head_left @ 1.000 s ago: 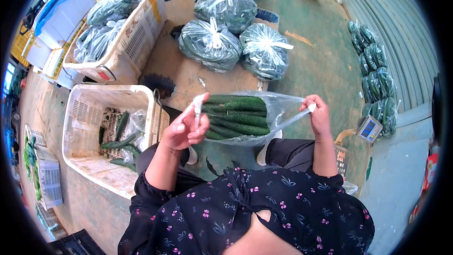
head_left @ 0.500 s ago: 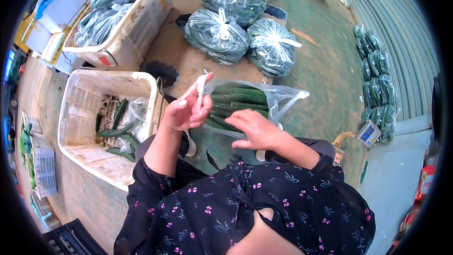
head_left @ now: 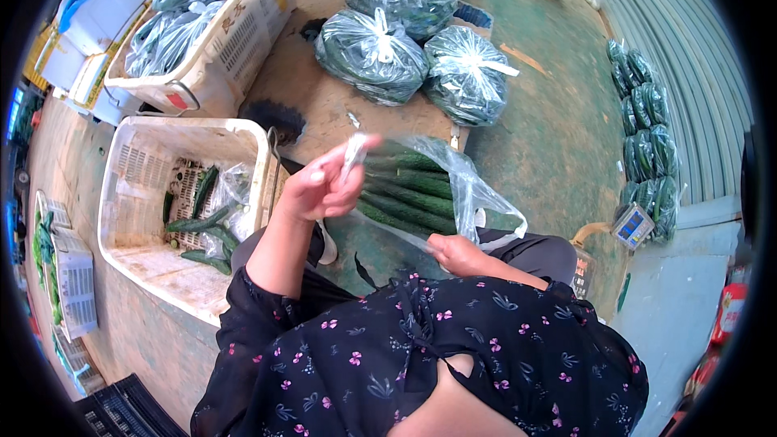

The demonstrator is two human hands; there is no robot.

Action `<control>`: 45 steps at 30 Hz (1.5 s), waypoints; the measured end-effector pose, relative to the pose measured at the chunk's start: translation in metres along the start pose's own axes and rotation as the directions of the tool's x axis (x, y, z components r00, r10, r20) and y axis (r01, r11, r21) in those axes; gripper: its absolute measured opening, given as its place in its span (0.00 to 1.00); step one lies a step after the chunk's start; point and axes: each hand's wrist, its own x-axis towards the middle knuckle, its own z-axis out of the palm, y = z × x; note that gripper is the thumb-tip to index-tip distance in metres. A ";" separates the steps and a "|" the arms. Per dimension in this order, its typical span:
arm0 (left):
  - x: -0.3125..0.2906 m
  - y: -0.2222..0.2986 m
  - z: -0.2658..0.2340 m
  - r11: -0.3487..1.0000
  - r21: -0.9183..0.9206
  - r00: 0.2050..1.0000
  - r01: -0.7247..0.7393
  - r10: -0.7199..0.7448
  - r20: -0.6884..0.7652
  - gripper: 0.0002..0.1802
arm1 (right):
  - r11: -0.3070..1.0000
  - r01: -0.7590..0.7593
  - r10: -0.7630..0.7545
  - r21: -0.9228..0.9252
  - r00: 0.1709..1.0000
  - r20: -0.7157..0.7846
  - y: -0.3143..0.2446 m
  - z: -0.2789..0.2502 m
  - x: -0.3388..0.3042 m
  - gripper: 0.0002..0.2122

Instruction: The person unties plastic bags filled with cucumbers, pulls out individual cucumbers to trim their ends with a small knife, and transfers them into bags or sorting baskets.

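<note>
Gripping the bag (head_left: 464, 198) in the left hand (head_left: 322, 188), at the left end of sideways-lying cucumbers (head_left: 411, 186). Touching its near edge with the right hand (head_left: 460, 257); cannot tell if clamped

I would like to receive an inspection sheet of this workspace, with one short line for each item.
Surface: scuffed green floor, with a brown board partly covering it.
Job's things: clear bag holding several cucumbers.
Clutter: dirty pale crate with loose cucumbers and crumpled plastic inside.
Hands: left hand at the bag's left end, right hand at its near edge; exact grips unclear.
Cables: nothing seen.
Surroundings: three tied bags on the board, digital scale at right, ribbed grey wall.
</note>
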 end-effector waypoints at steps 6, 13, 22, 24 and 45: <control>-0.011 -0.002 0.017 0.999 -0.001 0.999 0.036 -0.036 0.010 0.46 | 0.980 0.049 -0.022 -0.192 0.990 0.141 -0.021 -0.024 -0.019 0.04; -0.004 0.004 0.018 1.000 0.003 0.998 0.000 0.000 0.055 0.46 | 0.973 0.031 -0.078 0.228 0.976 0.202 -0.035 -0.029 -0.027 0.05; 0.030 0.025 -0.009 0.962 0.053 0.960 -0.269 0.272 -0.063 0.39 | 0.873 -0.016 0.068 0.488 0.994 -0.090 -0.040 -0.077 0.015 0.07; 0.037 0.025 -0.017 0.829 0.556 0.904 -0.052 0.276 -0.327 0.33 | 0.773 -0.038 0.180 0.634 0.970 -0.161 -0.034 -0.096 0.041 0.07; -0.005 -0.094 -0.144 -0.110 0.414 0.422 0.903 0.399 -0.814 0.46 | 0.968 0.025 0.188 0.251 0.590 -0.785 0.100 -0.160 0.207 0.07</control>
